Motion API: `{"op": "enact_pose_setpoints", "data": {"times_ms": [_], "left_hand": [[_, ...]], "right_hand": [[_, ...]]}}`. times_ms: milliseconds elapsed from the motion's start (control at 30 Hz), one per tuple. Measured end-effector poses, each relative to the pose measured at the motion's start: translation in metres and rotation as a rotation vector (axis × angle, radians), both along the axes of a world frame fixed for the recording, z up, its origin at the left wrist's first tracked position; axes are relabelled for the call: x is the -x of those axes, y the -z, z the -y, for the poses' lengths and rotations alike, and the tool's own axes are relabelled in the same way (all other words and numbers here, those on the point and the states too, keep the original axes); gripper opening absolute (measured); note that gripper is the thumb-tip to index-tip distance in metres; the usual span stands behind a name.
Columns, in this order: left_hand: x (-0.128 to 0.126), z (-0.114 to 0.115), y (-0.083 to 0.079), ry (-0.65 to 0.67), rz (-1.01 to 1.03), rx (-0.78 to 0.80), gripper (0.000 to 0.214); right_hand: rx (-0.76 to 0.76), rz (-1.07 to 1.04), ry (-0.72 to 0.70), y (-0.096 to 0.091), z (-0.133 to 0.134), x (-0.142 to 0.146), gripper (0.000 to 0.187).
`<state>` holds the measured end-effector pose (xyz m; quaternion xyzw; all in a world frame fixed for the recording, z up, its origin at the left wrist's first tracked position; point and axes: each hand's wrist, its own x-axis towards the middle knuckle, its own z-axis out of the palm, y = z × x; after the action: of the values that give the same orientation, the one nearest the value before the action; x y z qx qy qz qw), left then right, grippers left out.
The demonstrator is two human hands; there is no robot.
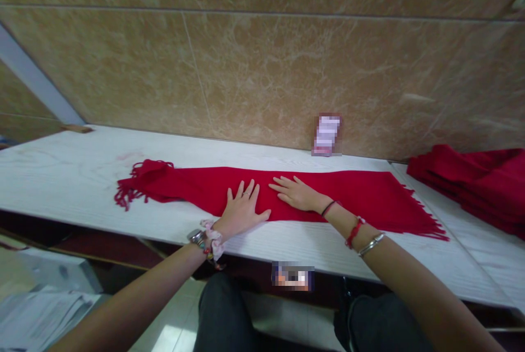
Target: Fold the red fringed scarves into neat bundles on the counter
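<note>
A long red scarf point(353, 193) with fringed ends lies lengthwise across the white table. Its left end is bunched, with the fringe tangled, while the right end is spread flat with the fringe slanting toward me. My left hand point(241, 210) rests on the middle of the scarf, fingers spread and palm down. Just to its right, my right hand point(299, 194) also lies flat on the cloth with its fingers stretched to the left. Neither hand grips anything.
A pile of folded red cloth point(471, 188) sits at the right end of the white table point(61, 177). A phone-like, blurred object point(327, 134) leans on the tiled wall point(262, 78). Papers point(41, 314) lie at lower left, below the table edge.
</note>
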<state>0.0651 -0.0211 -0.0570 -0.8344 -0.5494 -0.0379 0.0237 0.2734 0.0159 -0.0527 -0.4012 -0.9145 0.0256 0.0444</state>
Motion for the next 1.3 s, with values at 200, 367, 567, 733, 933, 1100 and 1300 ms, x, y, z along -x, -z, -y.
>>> {"op": "enact_pose_setpoints", "data": {"times_ms": [200,367,567,733,933,1100,1300], "left_hand": [[0.0,0.001,0.0,-0.001,0.02,-0.016,0.077],[0.0,0.001,0.002,-0.039,0.048,-0.019,0.086],[-0.002,0.002,0.004,-0.074,0.025,-0.049,0.088],[-0.002,0.005,0.006,-0.118,0.011,-0.091,0.084],[0.004,0.003,0.004,-0.094,0.019,-0.035,0.088],[0.021,-0.002,0.001,-0.011,0.016,-0.04,0.089],[0.03,-0.008,0.006,0.012,-0.011,-0.005,0.087]], "right_hand": [[-0.036,0.005,0.201,-0.007,-0.02,-0.011,0.049],[0.017,-0.077,-0.079,-0.005,0.005,0.021,0.048],[0.078,-0.035,-0.103,-0.003,0.0,0.027,0.046],[0.056,0.017,0.092,-0.003,-0.028,0.008,0.048],[0.007,-0.037,0.174,-0.005,-0.024,0.006,0.048],[-0.09,-0.107,0.063,-0.011,0.022,0.009,0.049],[0.027,-0.037,0.088,-0.004,0.054,0.011,0.053]]}}
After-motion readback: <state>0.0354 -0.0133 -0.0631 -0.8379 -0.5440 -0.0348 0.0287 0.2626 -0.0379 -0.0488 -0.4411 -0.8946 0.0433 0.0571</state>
